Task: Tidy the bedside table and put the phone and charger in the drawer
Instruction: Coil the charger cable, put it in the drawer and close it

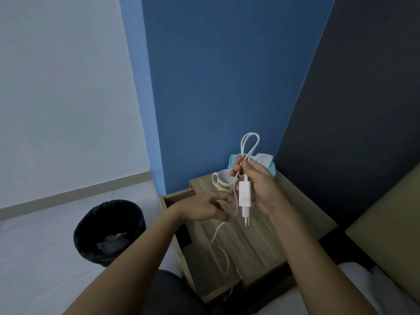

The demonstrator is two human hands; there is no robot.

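Charger (245, 198): above the worktop (261, 242), in front of the mug (223, 181)
Right hand (261, 189): fingers clenched on plug body and cable loops
Left hand (205, 208): fingers pinching the loose cable (219, 237) — blurred
Advice: keep loops even — feed slack steadily, then the drawer (177, 198) left of the worktop

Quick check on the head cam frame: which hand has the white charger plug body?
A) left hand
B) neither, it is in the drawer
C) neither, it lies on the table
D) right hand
D: the right hand holds the charger upright above the bedside table, prongs down, with a cable loop above the fingers; the left hand is on the trailing cable lower down.
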